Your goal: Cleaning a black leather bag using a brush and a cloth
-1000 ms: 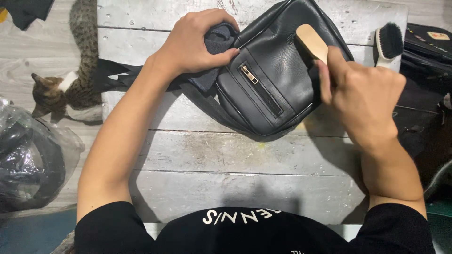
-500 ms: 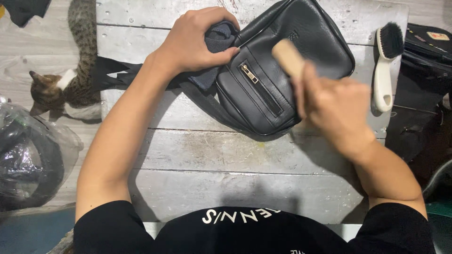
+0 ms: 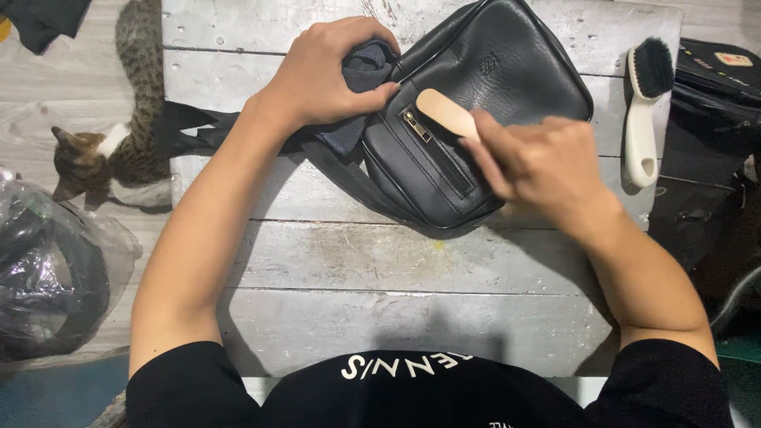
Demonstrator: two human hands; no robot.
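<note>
Firmly, my left hand [image 3: 329, 75] clutches the black bag [image 3: 476, 111]; my right hand [image 3: 539, 162] grips a wooden-handled brush [image 3: 445, 113], bristles apparently hidden.

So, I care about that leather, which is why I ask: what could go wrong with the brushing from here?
1. The right hand works the wooden-backed brush right beside the metal zip pull on the black leather bag; the wood could catch or scuff there.
2. The left hand pins only the bag's corner, so it may slide.
3. The tabby cat by the table could snag the dangling black strap.
</note>
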